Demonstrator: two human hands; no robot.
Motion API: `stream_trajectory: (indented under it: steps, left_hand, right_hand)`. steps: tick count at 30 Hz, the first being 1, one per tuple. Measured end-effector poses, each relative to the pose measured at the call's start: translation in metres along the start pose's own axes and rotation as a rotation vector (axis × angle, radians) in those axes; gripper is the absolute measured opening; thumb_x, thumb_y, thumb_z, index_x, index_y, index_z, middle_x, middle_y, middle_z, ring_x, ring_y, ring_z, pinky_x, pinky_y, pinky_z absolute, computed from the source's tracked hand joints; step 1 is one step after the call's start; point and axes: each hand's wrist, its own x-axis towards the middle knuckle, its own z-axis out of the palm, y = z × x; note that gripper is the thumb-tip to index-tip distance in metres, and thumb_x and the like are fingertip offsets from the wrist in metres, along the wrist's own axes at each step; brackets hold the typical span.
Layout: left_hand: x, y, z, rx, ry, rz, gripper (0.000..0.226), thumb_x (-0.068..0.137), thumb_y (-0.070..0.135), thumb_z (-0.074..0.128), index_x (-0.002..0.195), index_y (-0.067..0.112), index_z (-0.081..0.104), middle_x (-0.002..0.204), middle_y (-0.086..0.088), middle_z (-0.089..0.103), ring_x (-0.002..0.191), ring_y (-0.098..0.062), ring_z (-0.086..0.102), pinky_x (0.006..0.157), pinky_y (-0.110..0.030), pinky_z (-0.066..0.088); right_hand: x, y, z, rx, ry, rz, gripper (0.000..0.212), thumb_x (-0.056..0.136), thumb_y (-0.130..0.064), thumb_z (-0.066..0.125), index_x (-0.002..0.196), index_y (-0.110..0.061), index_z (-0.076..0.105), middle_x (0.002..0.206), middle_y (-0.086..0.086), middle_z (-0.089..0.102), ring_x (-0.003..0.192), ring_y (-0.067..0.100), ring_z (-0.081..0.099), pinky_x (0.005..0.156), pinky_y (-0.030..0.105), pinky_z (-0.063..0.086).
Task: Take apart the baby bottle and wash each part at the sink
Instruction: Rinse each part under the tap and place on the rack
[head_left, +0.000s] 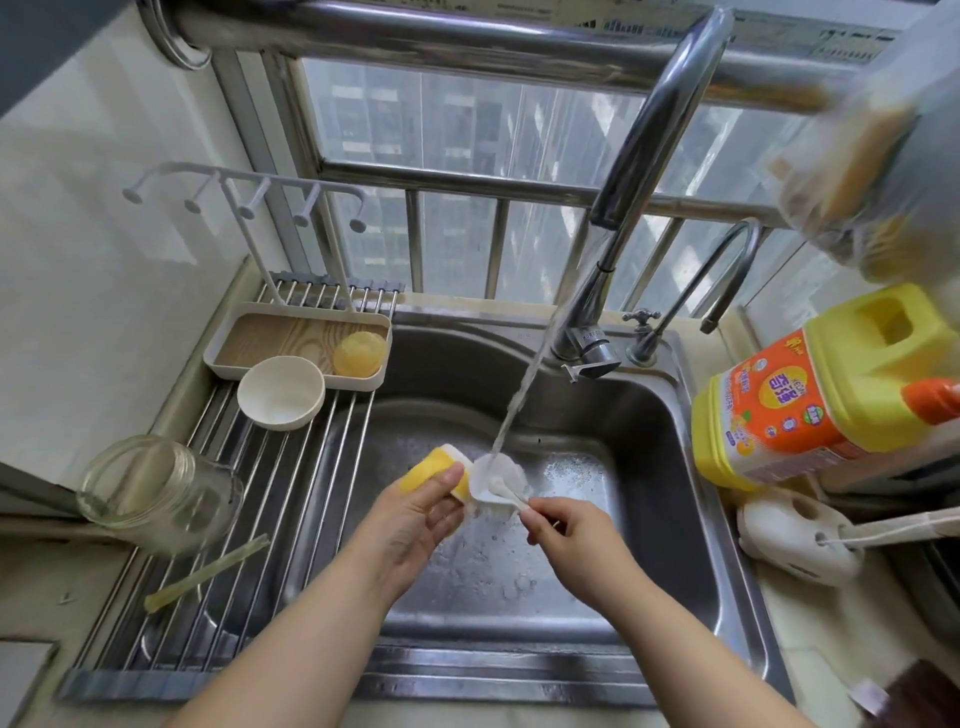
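Note:
Over the steel sink (649, 415), my left hand (415, 519) grips a yellow and white bottle part (441, 465). My right hand (576, 530) pinches the white handle of a small brush (511, 496), its tip pushed into the white end of that part. Water from the tall faucet (639, 171) falls right onto the part and the brush. A clear glass bottle body (150, 493) lies on its side on the roll-up rack (291, 519) at the left. A white cap (280, 392) and a yellow dome (358, 354) sit further back on the rack.
A beige tray (260, 338) with a white hook stand (249, 192) is at the back left. A thin pale straw (208, 571) lies on the rack. A yellow detergent jug (821, 389) and a white holder (795, 535) stand right of the sink, beside a small second tap (717, 270).

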Motion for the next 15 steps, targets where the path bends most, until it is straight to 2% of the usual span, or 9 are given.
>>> stream_trajectory:
  steps: [3, 5, 7, 10, 12, 13, 15]
  left_hand:
    - [-0.001, -0.001, 0.003, 0.019, 0.013, 0.069, 0.013, 0.084, -0.004, 0.059, 0.088, 0.007, 0.064, 0.074, -0.006, 0.072, 0.069, -0.016, 0.068, 0.066, -0.024, 0.055]
    - [0.002, -0.001, 0.002, 0.024, 0.096, 0.103, 0.011, 0.084, -0.001, 0.060, 0.086, 0.009, 0.064, 0.069, -0.004, 0.070, 0.070, -0.017, 0.063, 0.065, -0.026, 0.050]
    - [0.004, -0.002, 0.003, 0.036, 0.131, 0.109, 0.006, 0.088, 0.009, 0.060, 0.090, 0.012, 0.064, 0.076, -0.005, 0.069, 0.075, -0.019, 0.061, 0.065, -0.029, 0.047]
    - [0.003, -0.002, 0.008, 0.051, 0.091, 0.073, 0.016, 0.098, 0.022, 0.048, 0.106, 0.015, 0.059, 0.095, -0.010, 0.070, 0.085, -0.023, 0.066, 0.070, -0.035, 0.052]
    - [0.004, -0.002, 0.008, 0.087, 0.083, 0.053, 0.024, 0.101, 0.027, 0.039, 0.115, 0.015, 0.054, 0.103, -0.013, 0.070, 0.091, -0.025, 0.068, 0.077, -0.039, 0.054]
    - [0.005, -0.001, 0.007, 0.087, 0.083, 0.045, 0.028, 0.102, 0.028, 0.037, 0.117, 0.013, 0.053, 0.105, -0.015, 0.070, 0.090, -0.025, 0.069, 0.081, -0.038, 0.053]
    - [0.005, 0.001, 0.007, 0.037, 0.054, 0.028, 0.030, 0.102, 0.026, 0.037, 0.118, 0.007, 0.053, 0.105, -0.017, 0.070, 0.078, -0.020, 0.070, 0.077, -0.034, 0.055]
  right_hand:
    - [-0.001, -0.003, 0.002, 0.009, 0.010, -0.012, 0.025, 0.095, -0.025, 0.055, 0.091, -0.005, 0.069, 0.068, 0.001, 0.057, 0.051, 0.006, 0.039, 0.049, 0.015, 0.033]
    - [-0.004, -0.001, 0.003, -0.007, 0.001, -0.020, 0.025, 0.095, -0.025, 0.055, 0.092, -0.005, 0.070, 0.069, 0.001, 0.057, 0.053, 0.006, 0.039, 0.053, 0.016, 0.034]
    - [-0.004, -0.004, 0.007, 0.008, 0.010, -0.041, 0.025, 0.095, -0.026, 0.055, 0.092, -0.005, 0.069, 0.069, 0.002, 0.056, 0.053, 0.005, 0.038, 0.053, 0.016, 0.032]
    - [-0.004, -0.006, 0.013, 0.013, 0.028, -0.063, 0.026, 0.095, -0.026, 0.055, 0.087, -0.005, 0.068, 0.066, 0.002, 0.054, 0.052, 0.004, 0.039, 0.051, 0.015, 0.032]
    - [-0.006, 0.002, 0.010, -0.022, 0.027, -0.048, 0.024, 0.094, -0.027, 0.056, 0.083, -0.009, 0.068, 0.065, 0.002, 0.053, 0.055, 0.005, 0.041, 0.056, 0.020, 0.034]
    - [-0.007, 0.007, 0.007, -0.043, 0.019, -0.026, 0.023, 0.093, -0.028, 0.057, 0.081, -0.011, 0.068, 0.065, 0.003, 0.054, 0.059, 0.010, 0.046, 0.059, 0.025, 0.036]
    - [-0.007, 0.010, 0.003, -0.054, 0.012, 0.003, 0.024, 0.093, -0.028, 0.057, 0.080, -0.011, 0.068, 0.065, 0.003, 0.054, 0.065, 0.020, 0.051, 0.061, 0.028, 0.037]
